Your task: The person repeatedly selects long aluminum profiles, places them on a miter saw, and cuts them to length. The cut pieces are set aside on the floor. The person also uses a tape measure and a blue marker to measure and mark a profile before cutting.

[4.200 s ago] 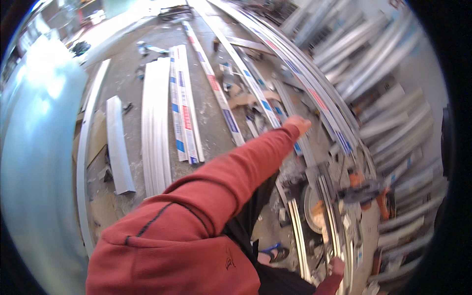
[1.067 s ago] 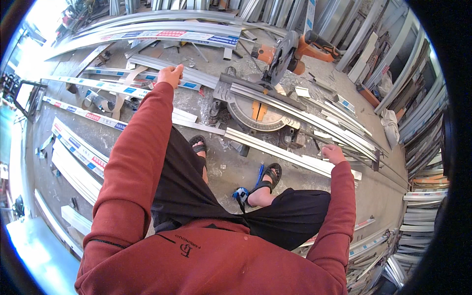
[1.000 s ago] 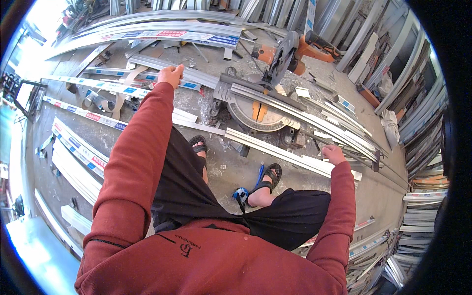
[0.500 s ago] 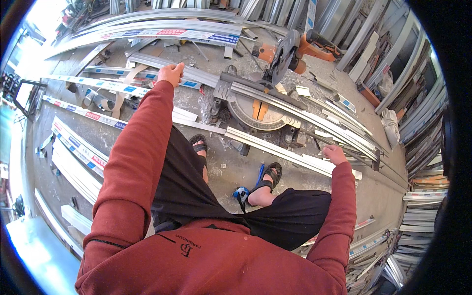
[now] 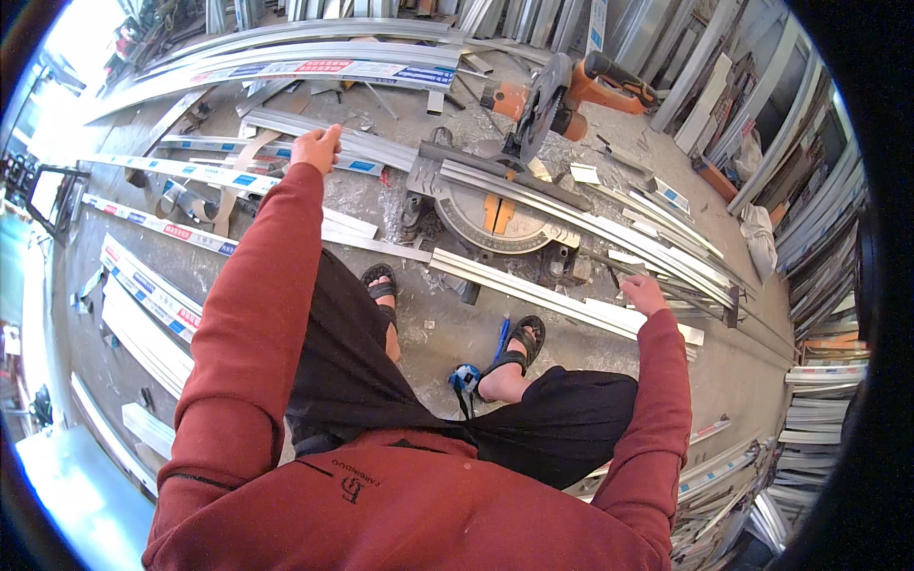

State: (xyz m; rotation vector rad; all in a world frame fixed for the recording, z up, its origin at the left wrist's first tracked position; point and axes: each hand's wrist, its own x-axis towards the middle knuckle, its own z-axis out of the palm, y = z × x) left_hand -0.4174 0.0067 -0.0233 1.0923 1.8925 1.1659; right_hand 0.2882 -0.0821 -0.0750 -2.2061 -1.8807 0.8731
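My left hand [image 5: 316, 149] is closed, reaching out over a silvery metal profile [image 5: 381, 148] that runs up to the mitre saw [image 5: 495, 214]. What its fingers hold, if anything, is hidden. My right hand [image 5: 645, 295] is also closed, with thumb and fingertips together, above the right part of a long white profile [image 5: 533, 287]; its grip cannot be made out. The saw's round blade [image 5: 546, 109] stands raised, its orange motor beside it. Another long grooved profile [image 5: 590, 224] lies across the saw table and out to the right.
A blue tape measure [image 5: 465, 378] and blue pen [image 5: 503, 335] lie by my right sandal [image 5: 522, 347]. Labelled profiles [image 5: 157, 285] cover the floor at left. More lengths lean along the right wall, near a white sack [image 5: 759, 243]. Offcuts [image 5: 585, 173] lie behind the saw.
My left hand has shifted slightly left and down. The right hand stays nearly in place with its fingers a little more drawn together. The whole view has moved slightly.
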